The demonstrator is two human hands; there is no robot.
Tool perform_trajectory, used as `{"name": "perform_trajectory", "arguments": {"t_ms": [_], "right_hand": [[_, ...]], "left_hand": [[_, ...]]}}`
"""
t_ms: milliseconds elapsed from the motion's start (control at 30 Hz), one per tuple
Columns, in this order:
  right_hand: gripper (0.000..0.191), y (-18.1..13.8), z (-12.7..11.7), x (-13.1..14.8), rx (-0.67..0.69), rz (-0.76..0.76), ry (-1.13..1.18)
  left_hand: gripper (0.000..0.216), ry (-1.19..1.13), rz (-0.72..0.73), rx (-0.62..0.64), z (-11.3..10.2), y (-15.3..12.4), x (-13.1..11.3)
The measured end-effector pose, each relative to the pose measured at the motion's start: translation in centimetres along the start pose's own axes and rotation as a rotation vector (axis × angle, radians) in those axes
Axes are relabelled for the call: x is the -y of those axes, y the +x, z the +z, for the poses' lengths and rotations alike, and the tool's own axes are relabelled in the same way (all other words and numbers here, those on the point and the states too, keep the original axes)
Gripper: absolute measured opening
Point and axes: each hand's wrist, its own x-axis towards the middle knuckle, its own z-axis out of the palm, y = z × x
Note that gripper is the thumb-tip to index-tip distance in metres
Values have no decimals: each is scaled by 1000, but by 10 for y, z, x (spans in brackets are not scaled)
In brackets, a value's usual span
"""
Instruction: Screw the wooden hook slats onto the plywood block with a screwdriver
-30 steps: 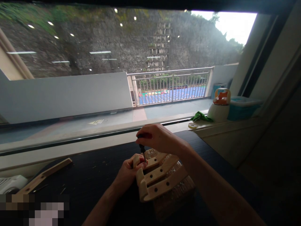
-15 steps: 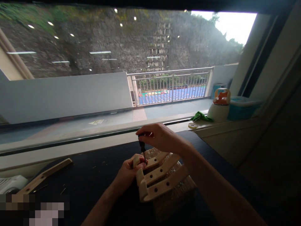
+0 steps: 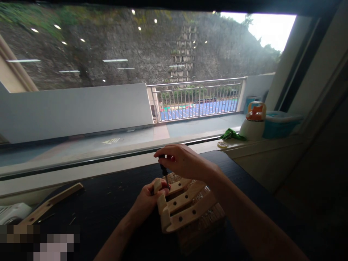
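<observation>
While the left hand (image 3: 146,197) clasps wood (image 3: 157,185)—the right (image 3: 183,159) pinches a screwdriver (image 3: 164,170).

two hands (image 3: 185,161), one screwdriver (image 3: 163,169), three adjacent wooden slats (image 3: 181,200), one loose strip (image 3: 58,197), one green cloth (image 3: 232,135)

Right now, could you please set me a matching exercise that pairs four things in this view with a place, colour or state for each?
Things
1. screwdriver
2. cloth
3. jug
4. left hand

Descriptions
A. green, lying on the sill
B. pale, with orange on top
C. gripping a curved wooden end
D. held in the right hand

Pairs: 1-D, 2-A, 3-B, 4-C
</observation>
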Motion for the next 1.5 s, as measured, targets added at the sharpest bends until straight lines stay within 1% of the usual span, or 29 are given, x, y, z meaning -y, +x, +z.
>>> {"name": "perform_trajectory", "arguments": {"t_ms": [367, 600, 700, 833, 1067, 1133, 1267, 1400, 1500], "right_hand": [[19, 1, -3, -6, -19, 19, -68], [32, -6, -14, 0, 67, 13, -54], [33, -7, -15, 2, 86, 27, -43], [29, -5, -14, -1, 64, 25, -61], [22, -2, -8, -6, 12, -6, -51], [22, -2, -6, -5, 14, -1, -33], [29, -2, -4, -1, 50, 12, 11], [25, -2, -4, 2, 46, -32, -18], [23, -1, -4, 1, 35, -37, -51]], "left_hand": [[21, 0, -13, -52, 3, 0, -1], [18, -1, -22, -40, 2, 1, -1], [17, -19, -26, -33, 3, 1, -1], [17, -44, -26, -24, 3, 0, 1], [17, -14, -25, -23, 2, -1, 3], [17, -12, -26, -19, 2, -1, 3], [15, -18, -5, -5, 2, 1, 4], [16, -41, -12, -12, 2, 1, 7], [18, -38, -23, -21, 2, 1, 8]]}}
